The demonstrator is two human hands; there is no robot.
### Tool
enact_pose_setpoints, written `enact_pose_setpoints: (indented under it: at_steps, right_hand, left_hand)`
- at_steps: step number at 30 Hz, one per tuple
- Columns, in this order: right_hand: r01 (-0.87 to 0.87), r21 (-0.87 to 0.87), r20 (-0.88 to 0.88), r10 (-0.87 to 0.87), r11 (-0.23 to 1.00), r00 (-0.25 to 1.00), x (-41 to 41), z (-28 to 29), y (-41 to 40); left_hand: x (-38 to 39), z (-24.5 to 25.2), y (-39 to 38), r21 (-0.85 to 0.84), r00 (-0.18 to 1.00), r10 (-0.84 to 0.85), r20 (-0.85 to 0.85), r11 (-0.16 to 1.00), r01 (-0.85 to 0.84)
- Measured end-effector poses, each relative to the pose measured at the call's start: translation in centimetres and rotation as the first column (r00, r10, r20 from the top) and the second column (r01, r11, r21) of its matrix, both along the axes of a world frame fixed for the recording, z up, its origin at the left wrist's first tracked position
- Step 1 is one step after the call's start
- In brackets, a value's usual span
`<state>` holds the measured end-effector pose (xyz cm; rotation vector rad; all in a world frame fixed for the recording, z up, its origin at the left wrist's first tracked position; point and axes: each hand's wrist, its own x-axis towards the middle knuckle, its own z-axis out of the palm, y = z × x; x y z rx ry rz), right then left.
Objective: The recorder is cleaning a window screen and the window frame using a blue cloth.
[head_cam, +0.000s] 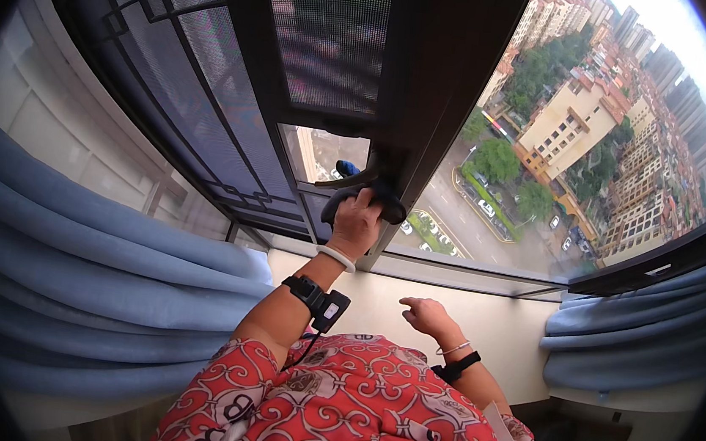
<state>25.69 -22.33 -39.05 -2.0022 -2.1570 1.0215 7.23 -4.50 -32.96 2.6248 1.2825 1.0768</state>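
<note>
My left hand [358, 221] is closed around a dark, soft-looking bundle, which seems to be a cloth [332, 209]. It is pressed up against the dark metal window frame [427, 145], just below a small opening in the screened panel. Through that opening a small blue item [346, 169] shows; whether it belongs to the bundle I cannot tell. My right hand [430, 317] hovers over the pale windowsill [377, 299], holding nothing. Its index finger points left and the thumb stands apart from it, while the other fingers curl.
An insect screen [333, 33] fills the panel above my left hand. Farther left is a dark metal grille [156, 10]. Blue curtains hang on the left [99, 279] and right [634, 343]. Beyond the right-hand window opening, buildings [569, 123] and a street lie far below.
</note>
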Motion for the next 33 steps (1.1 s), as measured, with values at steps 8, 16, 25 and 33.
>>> enact_pose_setpoints:
  at_steps: [8, 16, 25, 33]
  right_hand:
    - [0.019, -0.017, 0.033, -0.018, 1.000, 0.999, 0.4, 0.0, -0.4]
    - [0.017, 0.055, -0.008, -0.017, 0.998, 1.000, 0.8, -1.2, -1.3]
    - [-0.043, 0.000, 0.026, 0.043, 0.999, 0.999, -0.3, 0.4, 0.7]
    - [-0.067, 0.005, -0.022, 0.067, 0.998, 0.998, -1.5, 0.1, 1.2]
  left_hand:
    - [1.7, 8.9, -3.0, -0.140, 0.794, -0.165, 0.586, 0.944, 0.299]
    - [1.3, 4.0, -1.7, -0.216, 0.932, -0.137, 0.337, 0.952, 0.218]
    - [-1.0, 13.9, -2.2, 0.054, 0.559, -0.326, 0.762, 0.893, 0.447]
    - [1.3, 11.5, -0.3, 0.192, 0.939, -0.266, 0.217, 0.955, 0.226]
